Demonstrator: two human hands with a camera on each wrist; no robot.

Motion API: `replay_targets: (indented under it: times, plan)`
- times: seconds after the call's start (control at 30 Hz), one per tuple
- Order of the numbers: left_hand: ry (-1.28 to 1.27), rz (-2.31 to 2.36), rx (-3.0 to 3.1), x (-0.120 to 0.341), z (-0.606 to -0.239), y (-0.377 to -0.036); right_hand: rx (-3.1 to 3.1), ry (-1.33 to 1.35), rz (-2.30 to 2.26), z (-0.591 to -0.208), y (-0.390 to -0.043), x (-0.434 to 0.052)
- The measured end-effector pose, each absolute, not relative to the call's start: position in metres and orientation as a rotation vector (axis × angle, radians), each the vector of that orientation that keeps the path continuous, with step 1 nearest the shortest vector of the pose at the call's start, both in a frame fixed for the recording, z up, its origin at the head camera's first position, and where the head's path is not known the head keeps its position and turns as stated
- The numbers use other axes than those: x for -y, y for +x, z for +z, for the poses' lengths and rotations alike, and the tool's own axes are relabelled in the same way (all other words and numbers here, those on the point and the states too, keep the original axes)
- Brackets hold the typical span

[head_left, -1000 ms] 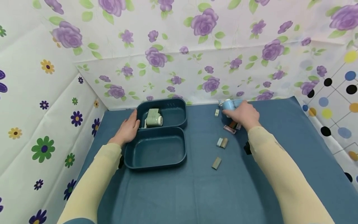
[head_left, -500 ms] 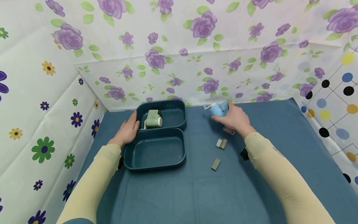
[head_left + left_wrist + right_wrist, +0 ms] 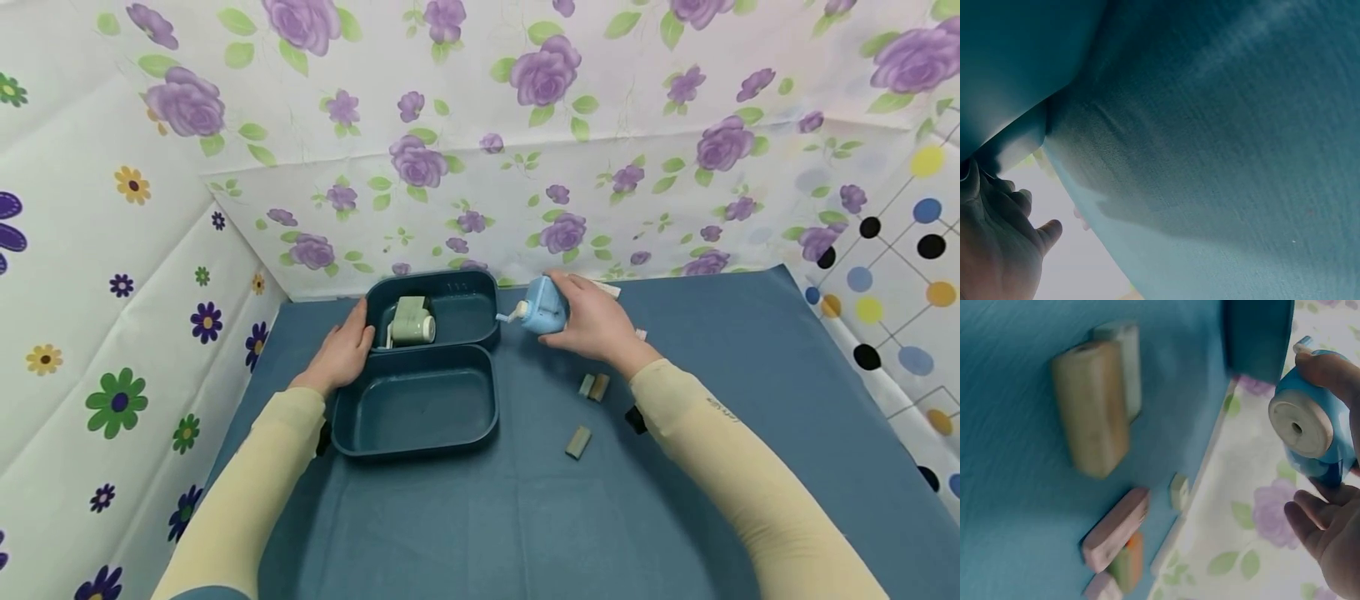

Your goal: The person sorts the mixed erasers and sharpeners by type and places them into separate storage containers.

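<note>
My right hand (image 3: 592, 321) grips a light blue pencil sharpener (image 3: 542, 307) with a crank, held above the cloth just right of the dark blue two-part box (image 3: 420, 429). The right wrist view shows the sharpener (image 3: 1313, 428) face-on with its pencil hole, my fingers (image 3: 1325, 528) curled round it. A green sharpener (image 3: 411, 321) lies in the box's far compartment; the near compartment holds nothing. My left hand (image 3: 343, 350) rests on the box's left wall, and its fingers (image 3: 997, 237) lie against the box (image 3: 1016, 56) in the left wrist view.
Small erasers lie on the blue cloth (image 3: 675, 500) to the right of the box: a pair (image 3: 594, 386), a single one (image 3: 578, 442), and more behind my right hand (image 3: 1116, 528). Flowered sheets wall in the back and sides.
My right hand lifted the blue sharpener from the back right of the cloth and carried it left, close to the box. The left hand stayed on the box.
</note>
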State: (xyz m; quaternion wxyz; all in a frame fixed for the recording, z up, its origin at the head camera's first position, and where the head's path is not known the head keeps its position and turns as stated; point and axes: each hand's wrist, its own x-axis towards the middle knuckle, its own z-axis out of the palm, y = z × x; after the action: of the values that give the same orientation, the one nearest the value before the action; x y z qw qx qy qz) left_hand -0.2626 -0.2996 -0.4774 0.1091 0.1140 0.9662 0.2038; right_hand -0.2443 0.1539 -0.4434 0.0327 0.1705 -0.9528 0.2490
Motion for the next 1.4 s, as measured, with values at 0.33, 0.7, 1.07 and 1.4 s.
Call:
replay_targets:
  times: [0.33,0.7,1.07,1.4]
  plan:
    - [0.339,0.615,-2.842,0.299,-0.477,-0.261,2.804,0.787,0.687,-0.432,-0.240,-0.121]
    - [0.343,0.624,-2.838,0.300,-0.478,-0.262,2.753,0.953,0.605,-0.421,-0.248,-0.087]
    - [0.351,0.625,-2.847,0.300,-0.479,-0.262,2.851,0.962,0.432,-0.406,-0.257,-0.058]
    - [0.348,0.618,-2.850,0.300,-0.478,-0.262,2.922,0.905,0.407,-0.391,-0.265,-0.051]
